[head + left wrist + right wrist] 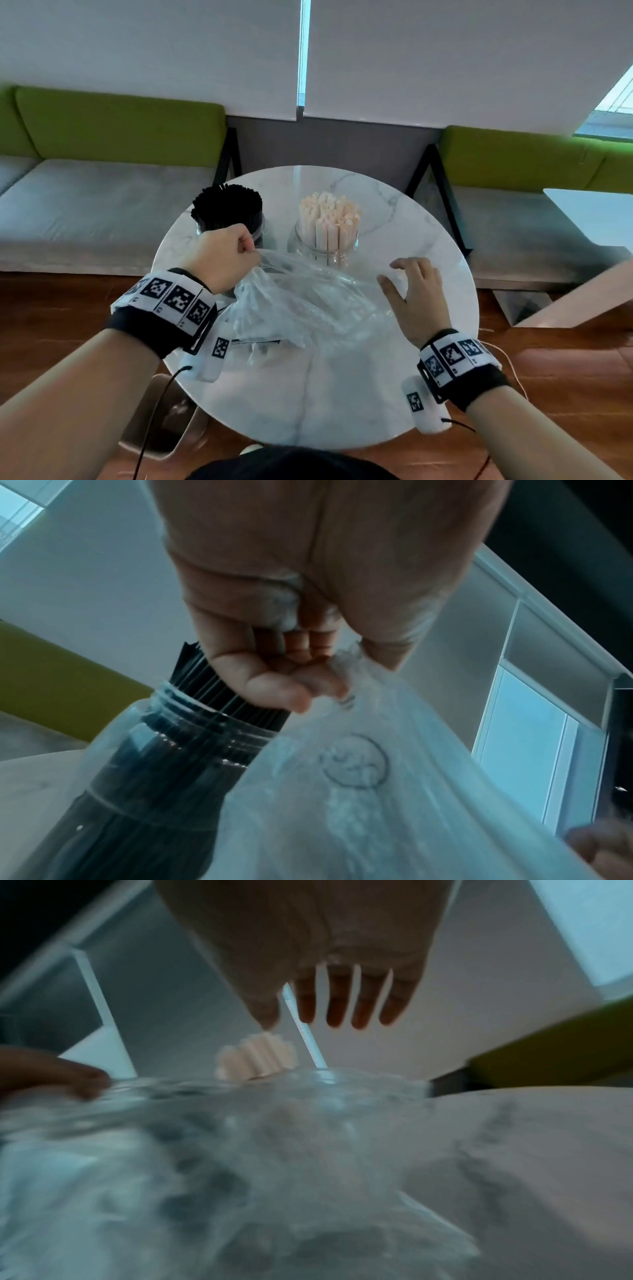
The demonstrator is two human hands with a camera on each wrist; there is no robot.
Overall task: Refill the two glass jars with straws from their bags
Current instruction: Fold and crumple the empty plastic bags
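Observation:
Two glass jars stand at the back of the round marble table [342,394]. The left jar [229,219] [164,772] is packed with black straws, the right jar [327,236] with pale cream straws [257,1056]. A crumpled clear plastic bag [301,301] [394,791] [240,1164] lies in front of them. My left hand [226,257] [308,674] pinches the bag's upper corner just in front of the black-straw jar. My right hand [416,298] [342,999] hovers with fingers spread over the bag's right edge, holding nothing.
Grey benches with green back cushions [120,123] run along the wall behind the table. A second table's corner [592,212] shows at the right. A chair seat [161,428] sits below the table's left front edge. Wrist cables trail down.

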